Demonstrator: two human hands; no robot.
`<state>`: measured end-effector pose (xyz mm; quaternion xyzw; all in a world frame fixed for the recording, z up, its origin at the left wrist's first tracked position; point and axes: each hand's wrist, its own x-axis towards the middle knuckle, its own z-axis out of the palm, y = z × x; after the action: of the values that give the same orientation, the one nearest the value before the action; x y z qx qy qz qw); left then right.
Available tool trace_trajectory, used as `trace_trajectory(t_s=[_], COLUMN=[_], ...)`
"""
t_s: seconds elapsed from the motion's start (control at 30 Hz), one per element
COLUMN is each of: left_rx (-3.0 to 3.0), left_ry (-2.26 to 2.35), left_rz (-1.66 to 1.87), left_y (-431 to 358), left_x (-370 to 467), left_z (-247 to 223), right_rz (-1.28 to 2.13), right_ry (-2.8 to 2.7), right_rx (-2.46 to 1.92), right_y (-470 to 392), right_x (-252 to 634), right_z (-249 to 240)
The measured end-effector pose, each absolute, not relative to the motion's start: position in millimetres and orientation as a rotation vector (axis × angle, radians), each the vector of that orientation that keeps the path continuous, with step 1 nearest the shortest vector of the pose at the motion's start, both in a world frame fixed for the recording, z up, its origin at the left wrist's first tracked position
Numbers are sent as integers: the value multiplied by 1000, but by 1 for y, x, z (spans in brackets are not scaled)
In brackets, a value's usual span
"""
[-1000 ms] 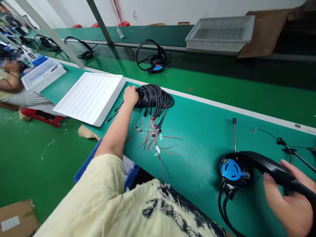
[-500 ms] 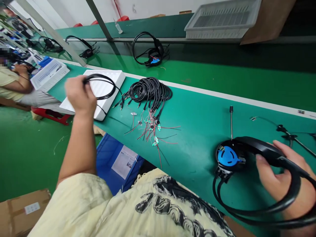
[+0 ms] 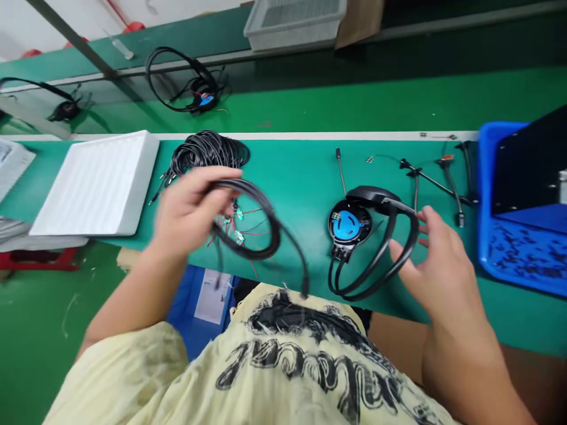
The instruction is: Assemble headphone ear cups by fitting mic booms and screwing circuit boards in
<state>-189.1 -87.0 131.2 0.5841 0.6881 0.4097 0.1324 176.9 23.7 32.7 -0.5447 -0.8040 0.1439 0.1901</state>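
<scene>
My left hand (image 3: 190,209) is closed round a coiled black cable (image 3: 270,236), held up over the table with its ends dangling. A black headset (image 3: 376,195) lies on the green table, its open ear cup showing a blue disc (image 3: 346,225) and a thin microphone boom (image 3: 341,171) pointing away. At the headband's right side is my right hand (image 3: 436,254), thumb and fingers spread around the band; contact is hard to make out. Behind my left hand lies a bundle of black cables (image 3: 208,150) with red wires and small green boards (image 3: 240,237).
A white foam tray (image 3: 95,183) lies at the left. Boom parts (image 3: 436,183) lie right of the headset, beside a blue bin (image 3: 487,195) with small black pieces. Another headset (image 3: 204,82) sits beyond the table's white edge.
The view has turned right. My left hand has brought the coiled cable from above the foam tray to in front of the cable bundle. My right hand's grasp on the headband looks looser.
</scene>
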Motion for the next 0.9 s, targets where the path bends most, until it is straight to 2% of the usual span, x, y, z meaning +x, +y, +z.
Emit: trace_trajectory(t_s=[0.1, 0.23, 0.37, 0.53, 0.63, 0.8, 0.9], left_rx=[1577, 1752, 2143, 2600, 2656, 2658, 2690], left_ry=[1811, 2089, 2295, 1447, 1282, 1332, 1351], left_rz=[955, 696, 454, 289, 328, 325, 255], left_y=[-15, 50, 45, -2, -15, -16, -15], left_x=[-166, -183, -183, -123, -95, -89, -87], left_z=[68, 15, 18, 24, 11, -3, -2], right_rz=[413, 448, 500, 692, 814, 477, 391], right_ry=[-2301, -2389, -2482, -2587, -2713, -2842, -2791], right_rx=[-1480, -1442, -1317, -919, -642, -574, -554], right_y=[10, -3, -4, 5, 4, 2, 10], right_x=[184, 190, 191, 175, 157, 148, 163], right_z=[33, 33, 30, 35, 33, 4, -2])
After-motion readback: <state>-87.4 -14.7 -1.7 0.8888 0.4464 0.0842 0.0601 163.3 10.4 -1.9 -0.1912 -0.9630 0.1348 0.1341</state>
